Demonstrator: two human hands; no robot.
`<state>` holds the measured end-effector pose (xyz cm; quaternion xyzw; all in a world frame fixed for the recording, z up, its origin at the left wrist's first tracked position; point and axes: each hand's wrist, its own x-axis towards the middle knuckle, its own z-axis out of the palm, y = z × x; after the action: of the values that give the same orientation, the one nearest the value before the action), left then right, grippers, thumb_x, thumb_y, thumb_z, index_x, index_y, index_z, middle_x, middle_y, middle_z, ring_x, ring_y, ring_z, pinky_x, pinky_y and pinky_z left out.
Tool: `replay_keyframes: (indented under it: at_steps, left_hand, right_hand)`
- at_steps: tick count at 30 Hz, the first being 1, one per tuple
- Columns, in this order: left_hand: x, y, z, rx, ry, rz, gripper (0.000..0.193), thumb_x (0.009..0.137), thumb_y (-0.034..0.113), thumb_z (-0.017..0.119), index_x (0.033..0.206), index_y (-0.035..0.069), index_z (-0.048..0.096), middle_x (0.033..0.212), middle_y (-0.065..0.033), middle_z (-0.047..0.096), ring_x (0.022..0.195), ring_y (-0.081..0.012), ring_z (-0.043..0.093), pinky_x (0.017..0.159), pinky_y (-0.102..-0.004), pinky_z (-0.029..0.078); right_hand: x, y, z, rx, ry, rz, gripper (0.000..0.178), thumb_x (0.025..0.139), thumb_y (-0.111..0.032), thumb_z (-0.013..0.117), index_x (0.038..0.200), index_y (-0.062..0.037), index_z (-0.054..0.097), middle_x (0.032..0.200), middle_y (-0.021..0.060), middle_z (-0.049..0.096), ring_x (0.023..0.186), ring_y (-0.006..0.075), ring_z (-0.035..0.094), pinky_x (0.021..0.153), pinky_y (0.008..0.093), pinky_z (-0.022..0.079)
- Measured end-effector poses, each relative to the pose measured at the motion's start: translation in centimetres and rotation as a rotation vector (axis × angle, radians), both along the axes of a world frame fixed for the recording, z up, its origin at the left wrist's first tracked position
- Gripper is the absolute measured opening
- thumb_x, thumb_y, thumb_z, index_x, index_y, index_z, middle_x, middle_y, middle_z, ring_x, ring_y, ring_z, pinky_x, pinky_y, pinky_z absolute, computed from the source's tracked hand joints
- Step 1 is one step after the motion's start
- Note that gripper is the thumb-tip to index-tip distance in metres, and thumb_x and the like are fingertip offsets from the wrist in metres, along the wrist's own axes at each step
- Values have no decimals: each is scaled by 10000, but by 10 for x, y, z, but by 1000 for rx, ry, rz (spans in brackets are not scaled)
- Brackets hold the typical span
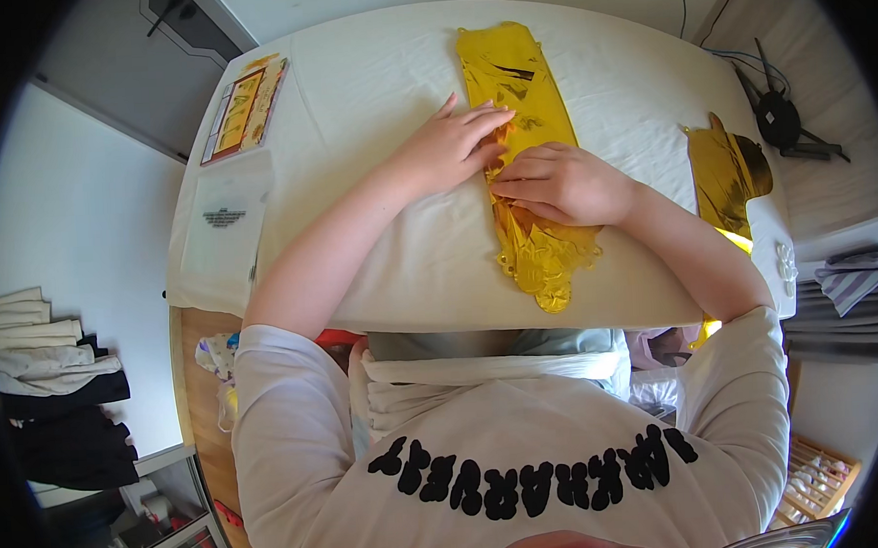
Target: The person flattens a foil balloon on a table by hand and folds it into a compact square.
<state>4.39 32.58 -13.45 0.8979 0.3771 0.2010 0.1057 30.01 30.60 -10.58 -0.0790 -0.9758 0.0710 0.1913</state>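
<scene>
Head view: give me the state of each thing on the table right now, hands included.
Long gold foil balloon: deflated, flat, lying lengthwise, crinkled at the near end.
Left hand: palm down, fingers spread, pressing on the balloon.
Right hand: fingers curled, resting on the balloon.
Second gold foil piece: flat at the table's right edge, untouched.
Printed package: flat, far left corner.
Clear plastic bag: flat, left edge.
White tablecloth: spread over the table.

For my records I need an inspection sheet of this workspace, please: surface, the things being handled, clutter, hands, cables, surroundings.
Surface: table under a white cloth.
Handled things: long gold foil strip, crinkled, lying flat.
Clutter: second gold foil piece at the right edge; printed package and clear bag at the left.
Hands: left hand and right hand both pressed flat on the strip.
Cables: wires at the upper right.
Surroundings: folded clothes at the left.
</scene>
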Motion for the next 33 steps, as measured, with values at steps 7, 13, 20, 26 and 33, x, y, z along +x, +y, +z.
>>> replay_keyframes:
  at_steps: [7,13,20,26,33]
  left_hand:
    - [-4,9,-10,-139,-289,-6,494,1053,240,594,1518,134,467,1523,-130,544,1420,-314,499,1263,-557,239]
    - [-6,5,-4,68,-80,205,614,998,354,693,1530,159,457,1540,-109,532,1435,-294,490,1268,-620,115]
    - [-11,6,1,63,47,330,721,922,519,738,1488,127,525,1536,-77,541,1459,-254,465,1259,-649,35]
    - [-13,9,-1,100,99,314,721,938,579,681,1455,86,581,1545,-76,537,1493,-230,416,1267,-639,23]
    - [-14,10,0,55,102,305,693,967,527,669,1500,107,529,1571,-74,508,1511,-228,395,1267,-622,1]
  right_hand:
    - [-3,0,-3,-10,17,22,341,881,-157,746,1214,-89,721,1176,68,681,1113,264,651,978,401,522]
    - [2,-1,-5,61,-33,14,390,893,-172,730,1278,-123,697,1212,57,660,1144,252,636,984,399,511]
    - [1,-1,-3,73,-52,20,388,901,-182,717,1287,-149,698,1200,52,659,1146,246,633,986,398,509]
    - [3,0,-2,83,-64,14,380,892,-170,716,1270,-136,704,1253,53,661,1180,249,633,1010,398,507]
    - [1,0,1,70,-46,50,387,893,-135,706,1279,-111,693,1353,64,672,1296,265,611,1128,437,472]
